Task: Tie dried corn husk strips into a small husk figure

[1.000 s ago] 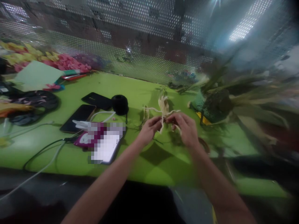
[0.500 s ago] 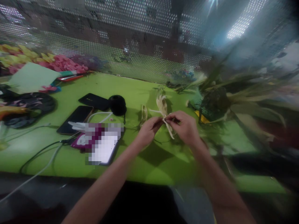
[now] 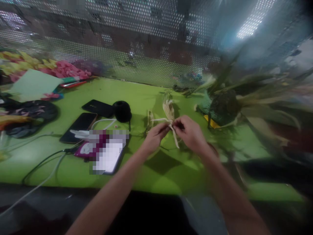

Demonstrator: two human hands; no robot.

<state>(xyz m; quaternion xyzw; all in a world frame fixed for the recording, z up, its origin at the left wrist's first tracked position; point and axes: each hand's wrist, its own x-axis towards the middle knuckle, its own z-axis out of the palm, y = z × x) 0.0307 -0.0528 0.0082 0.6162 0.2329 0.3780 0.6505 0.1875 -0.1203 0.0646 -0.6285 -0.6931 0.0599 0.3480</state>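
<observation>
A pale, dry husk-like bundle (image 3: 168,109) stands above the green table, narrowing to a pinched middle with a strip hanging below. My left hand (image 3: 156,135) pinches it at that narrow middle from the left. From the right, the closed fingers of my right hand (image 3: 189,132) meet it at the same spot. A thin pale strand (image 3: 158,119) sticks out leftward from the pinch. Just left of the bundle lies a small loose husk piece (image 3: 150,118). The fingertips hide the exact point where the strips cross.
On the green table (image 3: 146,173) lie two dark phones (image 3: 79,126), a black spool (image 3: 122,111), a lit phone (image 3: 110,158) and cables. A plant-like bundle (image 3: 225,104) stands right. Pink and yellow pieces (image 3: 70,68) lie far left, before a perforated metal panel (image 3: 117,58).
The pale strand now reaches further left from the pinch. My right hand has shifted slightly left, and the lower strip of the bundle hangs a little differently.
</observation>
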